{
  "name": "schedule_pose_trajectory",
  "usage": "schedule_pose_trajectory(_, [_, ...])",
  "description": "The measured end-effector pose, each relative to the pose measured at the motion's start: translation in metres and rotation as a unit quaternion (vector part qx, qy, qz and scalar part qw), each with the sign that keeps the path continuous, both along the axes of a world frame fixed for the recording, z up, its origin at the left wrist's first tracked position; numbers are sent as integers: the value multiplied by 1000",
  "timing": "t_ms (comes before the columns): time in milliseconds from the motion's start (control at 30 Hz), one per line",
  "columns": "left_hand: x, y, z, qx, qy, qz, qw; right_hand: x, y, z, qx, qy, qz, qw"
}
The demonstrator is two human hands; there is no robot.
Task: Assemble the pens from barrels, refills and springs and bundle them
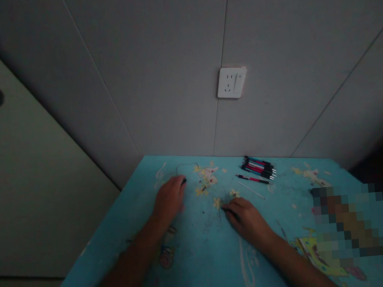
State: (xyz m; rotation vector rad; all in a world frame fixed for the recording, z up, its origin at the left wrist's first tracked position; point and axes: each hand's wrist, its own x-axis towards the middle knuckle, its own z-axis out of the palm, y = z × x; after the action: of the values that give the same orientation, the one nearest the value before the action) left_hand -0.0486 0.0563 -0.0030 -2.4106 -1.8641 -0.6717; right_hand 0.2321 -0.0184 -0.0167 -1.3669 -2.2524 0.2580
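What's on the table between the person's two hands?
In the head view, only printed cartoon flowers on the blue table lie between the left hand and right hand.

left hand [168, 200], right hand [247, 220], both bare, forearms unsleeved

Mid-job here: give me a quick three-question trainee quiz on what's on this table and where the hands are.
1. True or false: the bundle of pens lies on the blue table near the wall, beyond the right hand.
2. Which hand rests nearest the thin wire loop at the table's far edge? A) left hand B) right hand
3. Fill in: on the wall above the table sits a white ____.

Key:
1. True; one separate pen lies just in front of the bundle.
2. A
3. socket
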Motion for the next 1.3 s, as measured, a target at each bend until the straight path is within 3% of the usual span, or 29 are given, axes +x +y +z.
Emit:
schedule_pose_trajectory(67, [23, -13, -4, 23, -133, -83, 987, -1, 0, 2, 6, 13, -4, 1000])
schedule_pose_trajectory(167, [48, -33, -9, -2, -264, -130, 956, -5, -3, 6, 9, 48, -1, 999])
schedule_pose_trajectory(300, [60, -51, -7, -59, -335, -190, 921, -8, -7, 10, -1, 85, 16, 996])
schedule_pose_trajectory(400, [59, -52, -5, -89, -355, -217, 905, -6, -7, 11, -12, 86, 16, 996])
schedule_pose_trajectory(467, [56, -46, -7, -88, -348, -221, 907, -4, -7, 13, -6, 90, -3, 996])
schedule_pose_trajectory(533, [52, -36, -11, -51, -308, -202, 928, -2, -6, 13, 6, 96, -33, 995])
schedule_pose_trajectory(667, [47, -15, -18, 31, -132, -144, 980, 1, -4, 13, 8, 105, -71, 992])
schedule_pose_trajectory(867, [51, -3, -17, 42, -7, -120, 992, -2, -9, 14, -15, 80, -16, 997])
schedule_pose_trajectory(1000, [55, -2, -19, 38, 19, -123, 992, -6, -13, 16, -19, 31, 49, 998])
schedule_pose_trajectory(1133, [55, -1, -23, 37, 27, -121, 992, -8, -14, 17, -12, -13, 73, 997])
schedule_pose_trajectory(1300, [50, -11, -22, 17, -114, -171, 979, -8, -13, 18, -5, 11, 46, 999])
